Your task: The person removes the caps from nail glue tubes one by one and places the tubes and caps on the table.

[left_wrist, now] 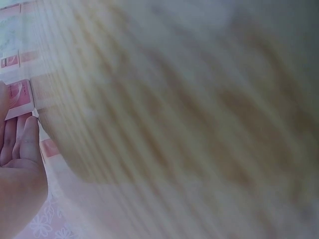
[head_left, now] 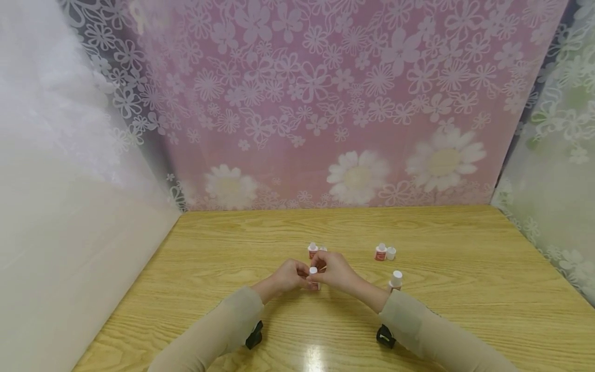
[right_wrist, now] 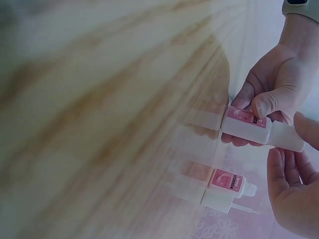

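A small white bottle (right_wrist: 245, 124) with a pink-red label stands upright on the table between the two hands. My left hand (head_left: 287, 276) grips its body, thumb pressed against the label in the right wrist view. At the bottle's tall white cap (right_wrist: 287, 135) my right hand (head_left: 338, 269) curls its thumb and fingers, pinching it. The left wrist view catches only part of the left hand (left_wrist: 22, 174) beside the pink label. Just behind the hands stand an uncapped bottle (head_left: 313, 251) and its white cap (right_wrist: 219, 200), whose thin applicator stick points up; the right hand partly covers them in the head view.
Farther right stands another uncapped bottle (head_left: 380, 252) with a white cap (head_left: 391, 253) beside it. A capped bottle (head_left: 395, 280) rises behind the right forearm, its lower part hidden. Floral sheets (head_left: 288, 103) close off the back and sides of the wooden table (head_left: 223, 243).
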Motion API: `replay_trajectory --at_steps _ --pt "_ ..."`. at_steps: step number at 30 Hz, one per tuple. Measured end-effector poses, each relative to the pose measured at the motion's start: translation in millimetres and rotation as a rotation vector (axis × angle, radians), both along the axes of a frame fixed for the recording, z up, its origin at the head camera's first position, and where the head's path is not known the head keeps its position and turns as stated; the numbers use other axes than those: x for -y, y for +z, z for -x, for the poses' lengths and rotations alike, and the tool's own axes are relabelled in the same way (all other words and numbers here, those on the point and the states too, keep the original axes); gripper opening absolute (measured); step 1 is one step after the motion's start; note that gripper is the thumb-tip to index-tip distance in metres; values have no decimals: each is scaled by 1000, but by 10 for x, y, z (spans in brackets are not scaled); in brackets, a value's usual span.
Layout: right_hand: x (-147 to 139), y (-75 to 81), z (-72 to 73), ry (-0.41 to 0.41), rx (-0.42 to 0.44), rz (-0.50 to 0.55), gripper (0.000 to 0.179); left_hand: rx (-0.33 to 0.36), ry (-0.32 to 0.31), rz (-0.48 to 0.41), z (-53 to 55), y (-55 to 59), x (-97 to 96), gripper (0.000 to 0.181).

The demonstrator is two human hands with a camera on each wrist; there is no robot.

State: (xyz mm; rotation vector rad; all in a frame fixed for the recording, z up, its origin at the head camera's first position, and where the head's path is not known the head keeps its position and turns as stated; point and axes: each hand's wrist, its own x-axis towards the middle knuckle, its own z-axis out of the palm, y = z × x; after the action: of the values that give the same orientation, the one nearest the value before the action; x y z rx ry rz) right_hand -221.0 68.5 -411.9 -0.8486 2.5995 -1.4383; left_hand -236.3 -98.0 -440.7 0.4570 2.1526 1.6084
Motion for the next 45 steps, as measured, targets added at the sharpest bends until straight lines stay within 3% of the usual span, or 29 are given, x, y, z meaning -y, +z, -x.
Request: replay_trajectory --at_steps 11,20,27,34,45 --pt "0 -2 14 -3 0 -16 13 3 -9 -14 15 -26 -6 14" --pt "1 -14 31 37 -3 7 11 -42 -22 -2 -130 205 -15 14" --pt "0 12 6 52 0 8 14 -48 -22 11 -141 235 -24 12" --pt "7 20 5 60 -9 11 13 -54 -26 26 20 -10 -14 15" --pt "6 6 -16 66 6 15 12 -48 -45 28 -7 31 -3 15"
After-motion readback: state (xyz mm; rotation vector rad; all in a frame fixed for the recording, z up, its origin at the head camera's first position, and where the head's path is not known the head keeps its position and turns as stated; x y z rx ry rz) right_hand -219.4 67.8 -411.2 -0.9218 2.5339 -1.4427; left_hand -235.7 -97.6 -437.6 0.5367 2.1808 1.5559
